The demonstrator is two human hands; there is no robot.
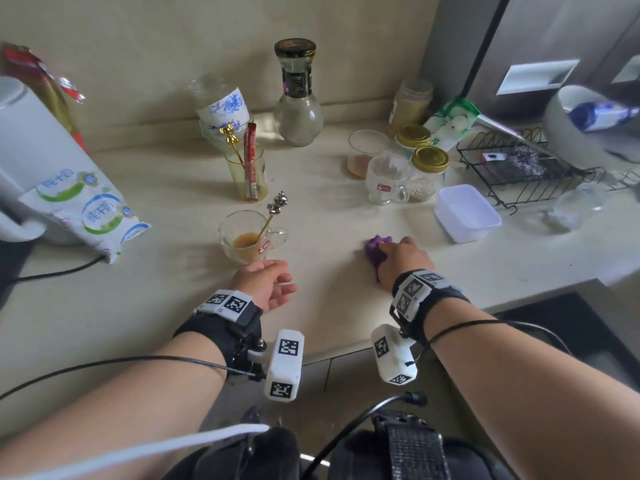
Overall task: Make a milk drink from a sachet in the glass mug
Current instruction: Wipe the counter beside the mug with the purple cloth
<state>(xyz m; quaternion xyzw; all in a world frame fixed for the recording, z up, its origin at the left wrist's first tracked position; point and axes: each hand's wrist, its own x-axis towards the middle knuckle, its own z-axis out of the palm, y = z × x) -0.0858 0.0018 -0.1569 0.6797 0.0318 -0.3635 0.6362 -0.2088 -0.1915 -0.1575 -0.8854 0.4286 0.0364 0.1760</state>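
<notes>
Wiping counter point(329, 209), centre right: right hand point(403, 261) grips bunched purple cloth point(375, 249); left hand point(266, 282) relaxed, empty, below mug point(242, 237). Best keep strokes clear of it.

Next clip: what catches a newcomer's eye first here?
The clear glass mug of light-brown drink with a gold spoon in it, mid-counter, just beyond the open left hand. To its right, the right hand rests on a crumpled purple cloth. A white-and-green milk bag sits at far left.
</notes>
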